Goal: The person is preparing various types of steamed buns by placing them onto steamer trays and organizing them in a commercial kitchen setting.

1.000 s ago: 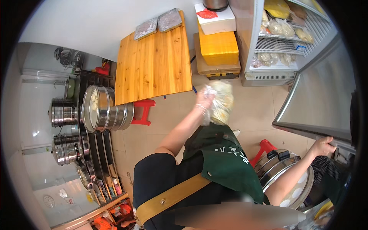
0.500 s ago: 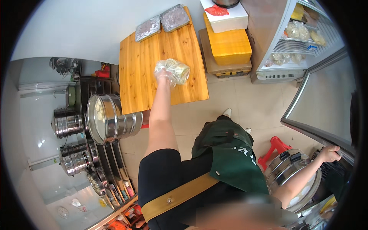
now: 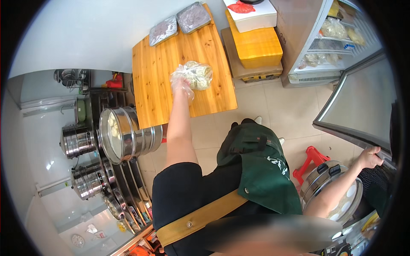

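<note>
On the wooden table [image 3: 149, 85], my left hand [image 3: 181, 83] is closed on the gathered neck of a clear plastic bag [image 3: 200, 76]. Pale yellow-green food fills the bag; its exact kind does not show. Loose plastic drapes around my fingers and hides part of them. Far to the right, my right hand [image 3: 370, 158] grips the edge of the glass fridge door [image 3: 352, 102], which stands swung out. Behind that door, the fridge [image 3: 294, 79] shows wire shelves with several bagged foods [image 3: 333, 28].
Two plastic-wrapped trays [image 3: 194, 18] lie at the table's far edge. A yellow box [image 3: 258, 51] carries a white foam box [image 3: 256, 21]. Stacked steamers [image 3: 128, 134] stand left of the table. At lower right are a red stool [image 3: 309, 162] and a metal steamer [image 3: 320, 181].
The view has shifted slightly. On the table the bag has turned a little in my left hand, its neck still held. My right hand keeps its hold on the door.
</note>
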A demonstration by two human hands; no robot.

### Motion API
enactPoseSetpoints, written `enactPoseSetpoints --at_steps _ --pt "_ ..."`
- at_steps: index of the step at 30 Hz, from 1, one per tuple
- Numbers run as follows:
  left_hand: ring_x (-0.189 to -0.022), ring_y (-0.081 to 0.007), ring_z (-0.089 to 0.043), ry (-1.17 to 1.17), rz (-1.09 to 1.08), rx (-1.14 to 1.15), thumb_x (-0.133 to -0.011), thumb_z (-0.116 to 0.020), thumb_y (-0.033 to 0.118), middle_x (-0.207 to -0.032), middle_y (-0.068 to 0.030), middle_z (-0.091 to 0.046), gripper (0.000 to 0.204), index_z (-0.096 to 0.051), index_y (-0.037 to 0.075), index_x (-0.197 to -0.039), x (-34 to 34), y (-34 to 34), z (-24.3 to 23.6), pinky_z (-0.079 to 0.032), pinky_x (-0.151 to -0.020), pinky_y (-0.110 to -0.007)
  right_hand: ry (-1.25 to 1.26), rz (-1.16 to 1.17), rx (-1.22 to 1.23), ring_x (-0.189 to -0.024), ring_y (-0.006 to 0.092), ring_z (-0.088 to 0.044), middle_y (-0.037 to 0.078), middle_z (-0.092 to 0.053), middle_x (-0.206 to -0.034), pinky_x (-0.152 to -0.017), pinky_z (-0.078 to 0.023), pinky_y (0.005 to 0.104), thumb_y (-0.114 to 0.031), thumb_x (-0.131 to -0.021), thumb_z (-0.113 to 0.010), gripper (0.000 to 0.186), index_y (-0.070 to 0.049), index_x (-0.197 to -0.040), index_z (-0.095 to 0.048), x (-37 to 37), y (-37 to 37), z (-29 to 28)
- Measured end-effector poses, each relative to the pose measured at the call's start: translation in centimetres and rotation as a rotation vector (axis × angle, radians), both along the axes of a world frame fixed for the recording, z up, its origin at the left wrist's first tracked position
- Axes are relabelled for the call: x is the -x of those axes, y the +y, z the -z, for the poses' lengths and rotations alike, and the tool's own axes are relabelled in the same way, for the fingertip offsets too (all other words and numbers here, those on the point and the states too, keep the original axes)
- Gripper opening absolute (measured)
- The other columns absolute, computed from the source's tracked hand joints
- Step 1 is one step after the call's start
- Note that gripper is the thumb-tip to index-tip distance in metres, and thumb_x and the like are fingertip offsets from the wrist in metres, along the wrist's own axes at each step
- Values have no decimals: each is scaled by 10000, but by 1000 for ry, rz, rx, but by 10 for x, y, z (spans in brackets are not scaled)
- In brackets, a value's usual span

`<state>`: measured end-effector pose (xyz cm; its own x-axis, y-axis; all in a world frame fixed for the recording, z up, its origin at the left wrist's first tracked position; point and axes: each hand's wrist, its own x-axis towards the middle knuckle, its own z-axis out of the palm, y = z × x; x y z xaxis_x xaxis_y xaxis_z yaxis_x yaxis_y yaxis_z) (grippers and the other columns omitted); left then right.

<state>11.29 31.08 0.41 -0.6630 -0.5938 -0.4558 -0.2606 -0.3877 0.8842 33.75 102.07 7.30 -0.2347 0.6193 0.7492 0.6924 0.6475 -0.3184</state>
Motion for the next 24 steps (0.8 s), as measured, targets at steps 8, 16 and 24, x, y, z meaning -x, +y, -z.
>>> enactPoseSetpoints --at_steps 8,16,24 --pt "-393 -66 -236 231 -9 -68 -725 -460 17 -502 58 -258 306 -285 193 -545 -125 18 94 -251 -374 -258 -21 50 -77 -507 343 -550 150 -550 -622 -452 -449 409 -508 -735 -503 596 24 -962 -362 8 -25 -6" --pt "-414 -72 -346 108 141 211 -773 -503 89 -553 15 -381 130 -387 99 -717 -141 131 77 -310 -356 -212 96 -150 -138 -591 390 -550 215 -551 -674 -485 -443 425 -452 -783 -464 565 45 -996 -302 15 -43 -21" --pt "-418 -149 -366 -112 136 -117 -771 -432 233 -506 -16 -361 192 -382 141 -611 -102 100 75 -279 -349 -309 180 -102 -66 -623 345 -524 158 -516 -732 -534 -436 407 -283 -645 -570 370 -9 -872 -467 0 -31 -11"
